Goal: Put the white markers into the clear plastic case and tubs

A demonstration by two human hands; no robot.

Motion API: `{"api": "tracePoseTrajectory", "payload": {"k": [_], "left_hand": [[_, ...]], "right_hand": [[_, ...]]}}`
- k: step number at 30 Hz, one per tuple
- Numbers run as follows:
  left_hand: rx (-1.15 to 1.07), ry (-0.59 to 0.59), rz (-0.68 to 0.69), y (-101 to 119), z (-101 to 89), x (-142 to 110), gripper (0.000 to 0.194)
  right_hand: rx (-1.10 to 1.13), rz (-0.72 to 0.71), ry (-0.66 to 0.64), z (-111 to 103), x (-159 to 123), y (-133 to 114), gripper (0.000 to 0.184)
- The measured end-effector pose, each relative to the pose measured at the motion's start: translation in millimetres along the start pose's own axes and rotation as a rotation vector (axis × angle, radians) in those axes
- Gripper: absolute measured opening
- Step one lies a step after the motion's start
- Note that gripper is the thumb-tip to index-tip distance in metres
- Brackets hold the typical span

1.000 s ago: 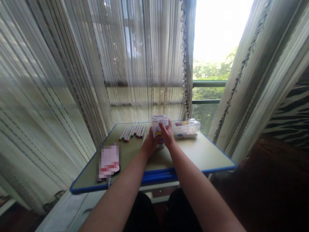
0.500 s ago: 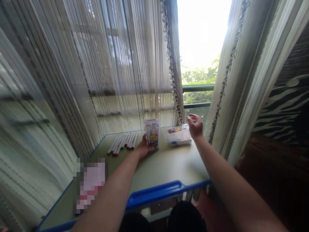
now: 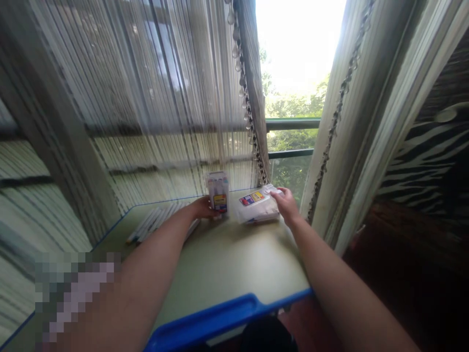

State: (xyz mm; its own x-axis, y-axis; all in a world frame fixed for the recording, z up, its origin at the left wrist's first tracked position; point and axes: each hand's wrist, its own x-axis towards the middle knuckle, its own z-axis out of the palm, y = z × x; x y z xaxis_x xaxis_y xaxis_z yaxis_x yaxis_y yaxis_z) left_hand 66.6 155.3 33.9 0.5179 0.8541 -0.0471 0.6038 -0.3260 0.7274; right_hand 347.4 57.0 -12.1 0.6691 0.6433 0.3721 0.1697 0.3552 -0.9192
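My left hand [image 3: 203, 208] grips the lower part of a clear plastic marker case [image 3: 220, 191] that stands upright near the table's back edge. White pens show through its wall, behind a yellow, blue and red label. To the right lies a second clear case [image 3: 258, 208], flat on the table with a similar label. My right hand [image 3: 287, 203] pinches this case at its far right end, thumb on top. Several white markers [image 3: 150, 222] lie in a row at the left, partly hidden by my left forearm.
The pale table [image 3: 234, 264] has a blue rim with a raised blue tray edge [image 3: 208, 318] nearest me. A pixelated pinkish item [image 3: 80, 298] lies at the left. Striped string curtains [image 3: 176, 107] hang behind the table, parted at a window with a green railing [image 3: 293, 124].
My right hand has come down from above the lying case and taken hold of its end. That case has tilted slightly. The view has swung, shifting everything on the table leftward.
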Motion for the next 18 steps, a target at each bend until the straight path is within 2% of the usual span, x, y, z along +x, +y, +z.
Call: {"api": "tracePoseTrajectory", "payload": {"k": [2,4,9,14,18], "left_hand": [[0.0,0.037,-0.011,-2,-0.8,13,0.062],[0.026,0.067,0.034,-5,-2.3,27,0.061],[0.091,0.043,-0.026,-5,-4.2,54,0.064],[0.102,0.054,-0.055,7,-0.1,72,0.068],[0.051,0.029,-0.083,15,5.0,86,0.071]], "right_hand": [[0.031,0.042,0.01,-2,2,-1,0.053],[0.102,0.075,0.038,-4,4,-3,0.053],[0.283,0.113,0.203,-4,5,-11,0.045],[0.341,0.154,0.328,-3,4,-20,0.037],[0.302,0.117,0.372,-1,3,-16,0.038]]}}
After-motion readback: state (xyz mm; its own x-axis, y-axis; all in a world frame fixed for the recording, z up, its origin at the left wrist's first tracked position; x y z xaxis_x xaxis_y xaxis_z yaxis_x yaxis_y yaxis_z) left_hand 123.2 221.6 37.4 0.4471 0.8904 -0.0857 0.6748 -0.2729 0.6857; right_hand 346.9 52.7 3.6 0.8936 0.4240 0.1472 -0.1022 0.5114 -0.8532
